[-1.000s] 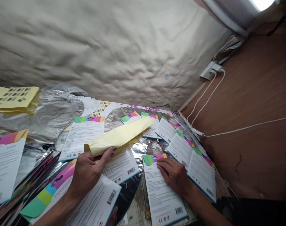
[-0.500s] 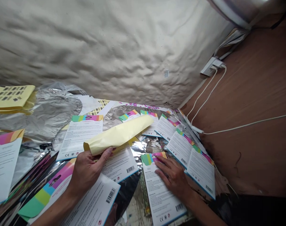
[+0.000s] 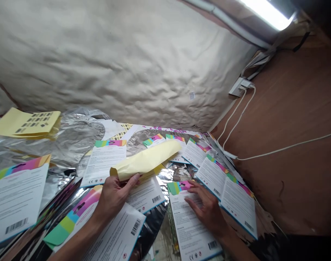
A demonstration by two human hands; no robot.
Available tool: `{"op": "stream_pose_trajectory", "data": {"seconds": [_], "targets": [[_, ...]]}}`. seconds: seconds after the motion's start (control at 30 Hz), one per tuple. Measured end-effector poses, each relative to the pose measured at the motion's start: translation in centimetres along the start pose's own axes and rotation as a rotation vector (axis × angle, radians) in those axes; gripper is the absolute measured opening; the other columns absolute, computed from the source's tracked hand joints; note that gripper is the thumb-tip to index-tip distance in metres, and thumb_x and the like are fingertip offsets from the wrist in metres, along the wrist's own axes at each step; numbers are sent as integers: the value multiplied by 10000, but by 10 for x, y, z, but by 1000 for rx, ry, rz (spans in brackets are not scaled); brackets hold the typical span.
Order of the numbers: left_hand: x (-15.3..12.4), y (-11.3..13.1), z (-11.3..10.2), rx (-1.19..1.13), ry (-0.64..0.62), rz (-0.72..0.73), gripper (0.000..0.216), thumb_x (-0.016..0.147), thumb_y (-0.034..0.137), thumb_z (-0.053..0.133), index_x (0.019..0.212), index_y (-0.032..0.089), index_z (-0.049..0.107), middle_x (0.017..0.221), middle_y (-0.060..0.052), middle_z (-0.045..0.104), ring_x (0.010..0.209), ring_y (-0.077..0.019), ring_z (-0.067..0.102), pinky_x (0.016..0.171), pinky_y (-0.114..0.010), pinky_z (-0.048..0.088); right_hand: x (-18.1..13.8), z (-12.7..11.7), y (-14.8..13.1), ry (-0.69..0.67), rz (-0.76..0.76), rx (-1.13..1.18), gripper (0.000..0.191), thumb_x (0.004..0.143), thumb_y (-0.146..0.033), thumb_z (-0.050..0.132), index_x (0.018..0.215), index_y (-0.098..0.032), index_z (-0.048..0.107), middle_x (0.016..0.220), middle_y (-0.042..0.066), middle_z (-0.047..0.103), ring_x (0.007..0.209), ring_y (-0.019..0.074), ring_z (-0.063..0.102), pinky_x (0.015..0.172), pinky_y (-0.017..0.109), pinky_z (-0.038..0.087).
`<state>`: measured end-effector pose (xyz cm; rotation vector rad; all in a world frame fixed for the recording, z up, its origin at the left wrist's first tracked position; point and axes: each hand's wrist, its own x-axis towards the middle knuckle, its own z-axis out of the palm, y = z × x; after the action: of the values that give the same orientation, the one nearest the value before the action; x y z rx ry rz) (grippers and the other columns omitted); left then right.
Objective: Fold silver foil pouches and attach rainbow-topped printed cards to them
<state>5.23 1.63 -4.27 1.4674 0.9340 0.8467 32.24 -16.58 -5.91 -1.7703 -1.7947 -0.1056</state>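
My left hand (image 3: 118,192) is closed on a curled yellow paper sheet (image 3: 147,159), thumb on top, at its lower left end. The sheet's visible side is plain. My right hand (image 3: 206,206) lies over a white printed packet (image 3: 191,228) with a rainbow-striped top flap. Its fingers are bent and apart near the flap, holding nothing that I can see. Under my left forearm lies another such packet (image 3: 113,235), and a further packet (image 3: 147,192) is partly covered by the sheet and hand.
Several similar packets overlap in a row (image 3: 211,174) at the right. Folded yellow sheets with dark labels (image 3: 37,123) lie at the far left, near crumpled silver film (image 3: 81,134). White cables (image 3: 236,119) hang from a socket (image 3: 240,87) on the right wall.
The camera view has tilted up and shifted left, so the things appear lower and farther right. My left hand keeps hold of the yellow sheet; my right hand stays at the packet's flap.
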Motion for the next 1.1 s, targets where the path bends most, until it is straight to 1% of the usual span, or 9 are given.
{"op": "stream_pose_trajectory", "data": {"seconds": [0.17,0.33,0.4,0.5,0.67,0.77,0.87,0.97,1.1], "targets": [[-2,3,1,-67,-26,-3,346,794,438,722,956,134,759,970,-94,764,881,-249,713,746,-280,570,39,-2,-22,87,-104,47,329,918,-197,602,1244,-235,574,1288,119,606,1216,282,567,985,473,518],[-4,4,7,-152,14,-18,392,707,446,779,924,120,756,897,-98,766,788,-253,715,696,-292,570,87,18,-43,86,-213,22,479,906,-182,597,1374,-219,504,1402,133,524,1239,290,553,993,458,525],[-6,4,10,-211,48,-41,472,666,453,801,995,120,734,944,-110,761,798,-265,716,699,-317,576,103,29,-45,84,-239,27,464,918,-147,567,1376,-200,515,1438,145,494,1209,274,585,955,411,554],[-8,9,12,-226,66,-70,532,637,449,817,1035,110,714,988,-139,751,852,-297,711,726,-354,577,121,40,-45,145,-310,64,357,941,-87,508,1259,-200,625,1340,132,598,1143,242,632,913,374,571],[-9,26,9,-462,-53,-41,577,639,508,793,1060,119,722,988,-130,752,930,-338,693,752,-371,569,127,44,-38,298,-399,85,433,939,-64,516,1311,-270,599,1262,98,662,1057,245,663,873,425,575],[-7,30,7,-629,-109,-138,572,668,526,769,1058,110,720,977,-130,750,909,-323,701,704,-338,568,123,42,-33,344,-430,89,510,917,-35,542,1356,-294,564,1289,104,643,1071,261,656,880,453,569],[-5,26,6,-717,-160,-262,543,658,419,815,1094,117,700,1016,-123,744,914,-284,706,726,-305,562,121,42,-30,365,-469,87,544,901,-22,559,1370,-299,552,1311,108,628,1076,269,659,879,461,574],[-3,18,7,-732,-130,-288,520,659,360,830,1107,135,691,1034,-111,743,920,-277,705,746,-331,571,122,45,-32,340,-450,95,518,914,-49,539,1374,-287,548,1337,105,609,1119,275,649,918,465,572],[2,8,8,-664,27,-218,483,656,380,837,1045,124,708,972,-100,756,873,-279,709,756,-362,574,125,47,-43,165,-321,106,404,933,-98,490,1300,-221,603,1315,106,626,1166,271,632,948,443,574]]}}
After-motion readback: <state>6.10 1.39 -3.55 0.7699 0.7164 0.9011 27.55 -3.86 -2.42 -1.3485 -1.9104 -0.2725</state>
